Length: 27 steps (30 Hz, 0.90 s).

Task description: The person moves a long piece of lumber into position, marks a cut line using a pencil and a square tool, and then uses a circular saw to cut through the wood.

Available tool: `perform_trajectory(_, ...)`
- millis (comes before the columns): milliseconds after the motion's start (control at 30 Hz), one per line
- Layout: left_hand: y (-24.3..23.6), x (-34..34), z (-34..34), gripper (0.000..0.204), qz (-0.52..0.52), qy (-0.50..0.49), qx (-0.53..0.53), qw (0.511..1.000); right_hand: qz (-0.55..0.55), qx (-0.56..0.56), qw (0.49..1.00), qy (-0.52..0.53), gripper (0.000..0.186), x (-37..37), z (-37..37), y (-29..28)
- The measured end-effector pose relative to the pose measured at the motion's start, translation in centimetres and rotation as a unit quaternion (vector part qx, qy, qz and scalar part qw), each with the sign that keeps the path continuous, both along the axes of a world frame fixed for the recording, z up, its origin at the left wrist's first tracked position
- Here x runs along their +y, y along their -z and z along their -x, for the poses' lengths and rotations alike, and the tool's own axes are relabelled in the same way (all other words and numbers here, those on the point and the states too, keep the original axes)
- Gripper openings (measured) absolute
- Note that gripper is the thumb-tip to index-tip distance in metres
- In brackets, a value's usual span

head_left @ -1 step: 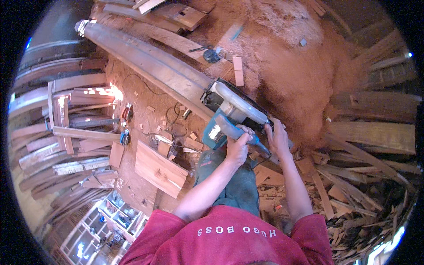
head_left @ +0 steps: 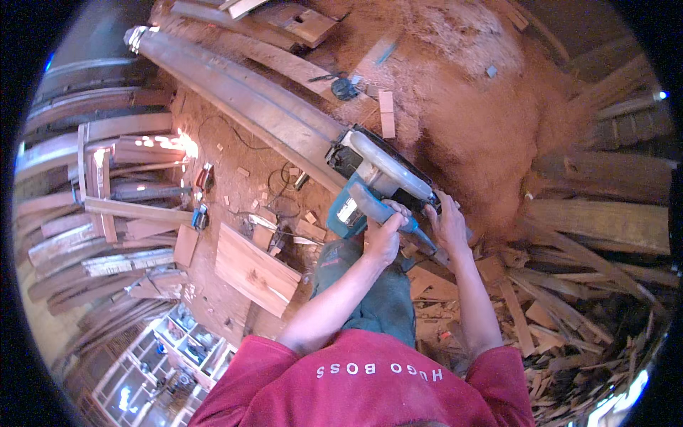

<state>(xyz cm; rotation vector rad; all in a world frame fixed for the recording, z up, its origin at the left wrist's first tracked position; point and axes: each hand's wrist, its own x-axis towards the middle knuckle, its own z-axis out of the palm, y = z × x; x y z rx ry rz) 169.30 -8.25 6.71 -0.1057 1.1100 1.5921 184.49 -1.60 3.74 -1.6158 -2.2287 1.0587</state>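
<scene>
A long wooden beam (head_left: 249,107) lies diagonally from the upper left toward the middle. On its nearer end sits a power saw (head_left: 366,171) with a teal body, silver guard and dark base. My left hand (head_left: 384,235) is closed around the saw's rear handle. My right hand (head_left: 447,224) has its fingers curled on the saw's right end, beside the beam's end; part of what it grips is hidden. A pale wooden panel (head_left: 256,267) lies to the lower left of my legs.
Stacked boards (head_left: 107,199) line the left, and rough planks (head_left: 597,220) fill the right. Sawdust (head_left: 484,121) covers the upper right ground. A dark tool (head_left: 343,88), small blocks (head_left: 387,114), cables and offcuts lie about. A compartmented crate (head_left: 160,359) stands at the lower left.
The whole view has shifted very slightly. My hands and the saw hold almost the same position on the beam.
</scene>
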Motion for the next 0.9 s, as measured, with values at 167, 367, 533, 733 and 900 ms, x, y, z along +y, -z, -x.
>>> perform_trajectory(167, 0.3, -0.2, -0.1, 0.015, -0.025, 0.011, 0.027, 0.999, -0.147, -0.024, 0.985, -0.092, 0.038, 0.7, -1.3, 2.5)
perform_trajectory(367, 0.5, -0.5, -0.3, 0.021, -0.004, 0.006, 0.020, 1.000, -0.167, 0.001, 0.981, -0.098, 0.024, 0.6, -1.0, 3.8)
perform_trajectory(533, 0.3, -0.9, 0.1, 0.014, -0.001, 0.038, 0.056, 0.998, -0.053, 0.124, 0.991, -0.009, 0.033, -0.4, 0.1, 4.1)
perform_trajectory(733, 1.4, -1.2, 0.1, 0.011, 0.004, 0.053, 0.059, 0.997, 0.172, 0.180, 0.961, 0.123, 0.050, -0.8, 1.1, 3.0)
perform_trajectory(900, 2.3, -1.0, 0.0, 0.009, 0.001, 0.081, 0.079, 0.994, 0.282, 0.196, 0.916, 0.206, 0.051, -0.4, 1.1, 2.6)
